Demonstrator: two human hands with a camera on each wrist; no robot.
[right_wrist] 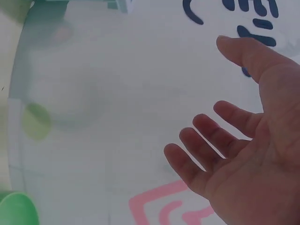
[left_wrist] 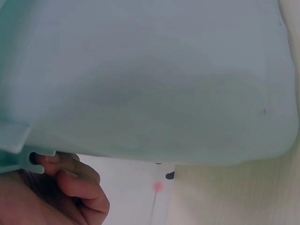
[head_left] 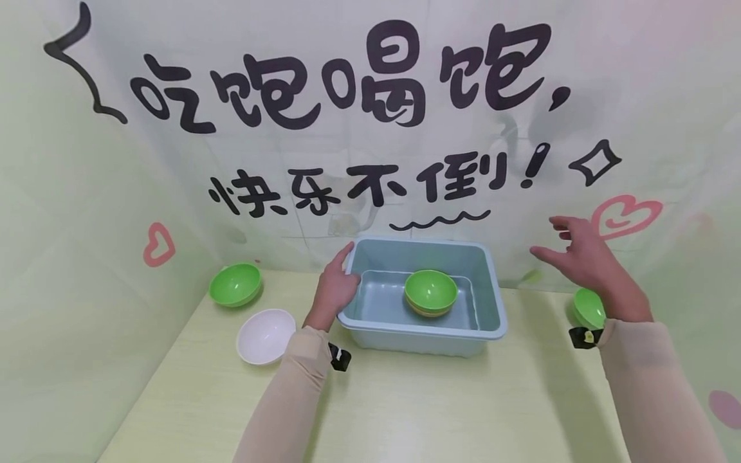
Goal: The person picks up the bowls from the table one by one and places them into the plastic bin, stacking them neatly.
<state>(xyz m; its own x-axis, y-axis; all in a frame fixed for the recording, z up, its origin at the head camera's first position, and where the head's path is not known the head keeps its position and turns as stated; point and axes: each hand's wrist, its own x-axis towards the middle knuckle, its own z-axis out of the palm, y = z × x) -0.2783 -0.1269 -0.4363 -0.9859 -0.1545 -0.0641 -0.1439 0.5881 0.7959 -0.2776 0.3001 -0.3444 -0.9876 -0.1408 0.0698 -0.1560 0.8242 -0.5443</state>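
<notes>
A light-blue rectangular basin (head_left: 417, 334) stands on the table in the head view. My left hand (head_left: 336, 289) grips its left rim; in the left wrist view the fingers (left_wrist: 86, 192) curl beneath that rim, beside the outer wall. Inside the basin sits a green bowl (head_left: 431, 290), stacked on a yellowish bowl (head_left: 429, 314) of which only a thin edge shows. My right hand (head_left: 581, 252) is raised to the right of the basin, holding nothing. Its thumb and fingers are spread apart in the right wrist view.
At the left, a green bowl (head_left: 236, 285) lies near the back corner, with a white bowl (head_left: 266, 336) in front of it. Another green bowl (head_left: 587, 307) is partly hidden behind my right wrist. A printed cloth wall (head_left: 347, 141) encloses the table's back and sides.
</notes>
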